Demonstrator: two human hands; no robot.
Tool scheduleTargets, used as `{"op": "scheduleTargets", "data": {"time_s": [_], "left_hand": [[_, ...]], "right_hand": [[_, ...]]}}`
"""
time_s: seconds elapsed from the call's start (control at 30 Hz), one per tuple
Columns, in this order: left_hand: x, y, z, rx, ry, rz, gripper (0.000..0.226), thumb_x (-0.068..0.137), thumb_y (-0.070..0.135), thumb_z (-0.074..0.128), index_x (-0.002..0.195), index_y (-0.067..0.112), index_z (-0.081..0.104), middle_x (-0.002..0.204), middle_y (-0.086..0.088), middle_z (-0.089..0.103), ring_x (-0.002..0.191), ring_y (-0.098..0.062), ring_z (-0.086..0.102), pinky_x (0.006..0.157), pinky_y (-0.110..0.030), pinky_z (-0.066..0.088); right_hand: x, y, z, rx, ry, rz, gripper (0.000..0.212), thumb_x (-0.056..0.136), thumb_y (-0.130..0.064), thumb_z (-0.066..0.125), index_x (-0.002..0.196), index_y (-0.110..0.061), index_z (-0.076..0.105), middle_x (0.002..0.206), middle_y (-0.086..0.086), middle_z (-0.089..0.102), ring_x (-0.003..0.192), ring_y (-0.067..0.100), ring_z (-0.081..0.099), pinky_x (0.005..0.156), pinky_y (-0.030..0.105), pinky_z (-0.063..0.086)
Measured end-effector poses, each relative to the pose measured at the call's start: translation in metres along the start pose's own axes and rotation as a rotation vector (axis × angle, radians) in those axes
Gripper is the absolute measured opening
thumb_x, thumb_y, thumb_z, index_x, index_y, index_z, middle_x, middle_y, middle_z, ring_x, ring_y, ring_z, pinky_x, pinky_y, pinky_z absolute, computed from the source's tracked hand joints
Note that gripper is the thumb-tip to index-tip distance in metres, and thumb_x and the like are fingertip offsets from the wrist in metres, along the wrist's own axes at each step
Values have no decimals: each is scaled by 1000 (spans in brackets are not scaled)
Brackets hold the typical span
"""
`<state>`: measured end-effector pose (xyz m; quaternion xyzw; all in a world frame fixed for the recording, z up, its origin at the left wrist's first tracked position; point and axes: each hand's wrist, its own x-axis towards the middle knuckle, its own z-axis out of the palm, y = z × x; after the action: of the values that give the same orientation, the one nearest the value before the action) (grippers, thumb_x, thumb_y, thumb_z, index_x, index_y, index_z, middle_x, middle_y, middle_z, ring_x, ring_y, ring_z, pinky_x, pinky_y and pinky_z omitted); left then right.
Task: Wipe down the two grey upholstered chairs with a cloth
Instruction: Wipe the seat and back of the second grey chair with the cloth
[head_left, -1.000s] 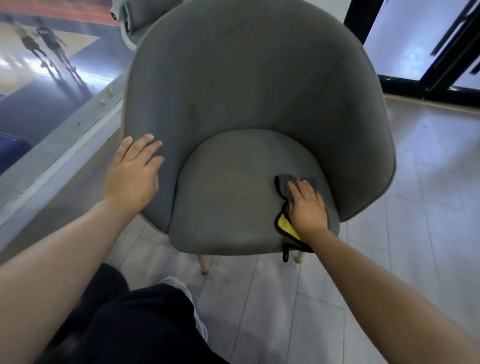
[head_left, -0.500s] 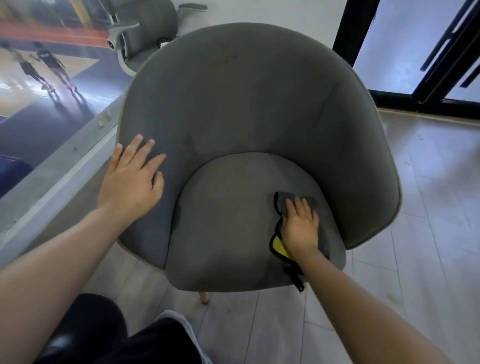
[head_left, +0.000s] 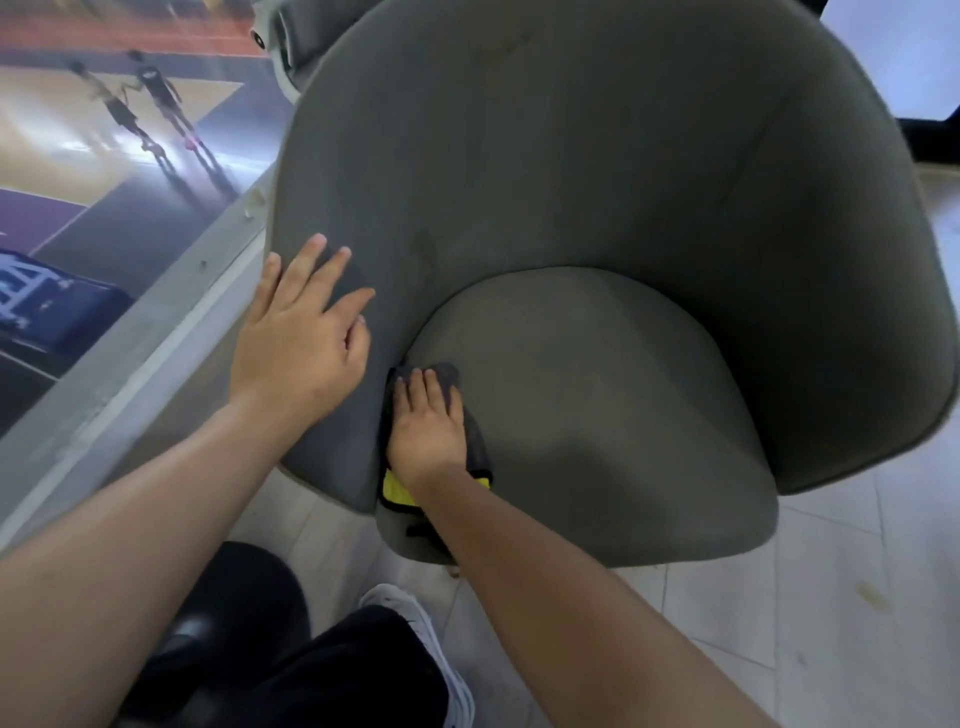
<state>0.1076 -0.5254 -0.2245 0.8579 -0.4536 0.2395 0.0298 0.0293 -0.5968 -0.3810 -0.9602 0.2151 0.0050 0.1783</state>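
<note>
A grey upholstered tub chair (head_left: 597, 171) fills the middle of the head view, its round seat cushion facing me. My right hand (head_left: 427, 428) presses flat, fingers straight, on a dark grey cloth with a yellow underside (head_left: 475, 441) at the seat's left front edge, by the seam with the armrest. My left hand (head_left: 304, 338) rests flat on top of the chair's left armrest, fingers spread. Part of a second chair (head_left: 301, 36) shows behind the backrest at the top left.
A glass wall with a grey sill (head_left: 130, 374) runs along the left, close to the chair. Pale tiled floor (head_left: 857, 597) lies to the right and in front. My dark trouser leg and white shoe (head_left: 436, 660) are below the seat. A dark door frame (head_left: 935, 150) stands at the far right.
My right hand has slid the cloth from the seat's right front across to its left front edge. My left hand stays on the left armrest. The view has moved closer.
</note>
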Motion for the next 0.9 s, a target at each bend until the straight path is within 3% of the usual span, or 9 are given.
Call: {"op": "scheduleTargets", "data": {"time_s": [0.13, 0.5, 0.77, 0.9], "left_hand": [[-2, -1, 1, 29, 1, 2, 45, 95, 29, 41, 130, 15, 67, 156, -10, 45, 153, -26, 24, 126, -48, 11], [0, 3, 1, 3, 44, -4, 49, 95, 30, 37, 128, 13, 68, 154, -11, 46, 152, -28, 26, 125, -49, 12], [0, 5, 2, -9, 55, -17, 48, 95, 31, 37, 125, 15, 71, 152, -11, 50, 151, -27, 28, 125, -50, 14], [1, 3, 3, 9, 34, -13, 48, 95, 31, 37, 125, 15, 70, 152, -10, 50, 152, -27, 26, 125, -50, 14]], "right_hand": [[-6, 54, -20, 39, 33, -49, 62, 97, -20, 37, 156, -18, 15, 163, 5, 14, 150, 22, 6, 120, 45, 5], [-62, 301, -106, -128, 189, 324, 58, 100, -28, 38, 154, -15, 20, 160, 7, 24, 148, 24, 18, 117, 42, 23], [-38, 261, -94, -114, 196, 494, 65, 94, -21, 43, 154, -13, 19, 160, 11, 21, 148, 25, 14, 117, 47, 14], [1, 186, -67, -86, 161, 404, 65, 95, -19, 34, 156, -14, 11, 163, 9, 11, 150, 24, 6, 119, 48, 7]]}}
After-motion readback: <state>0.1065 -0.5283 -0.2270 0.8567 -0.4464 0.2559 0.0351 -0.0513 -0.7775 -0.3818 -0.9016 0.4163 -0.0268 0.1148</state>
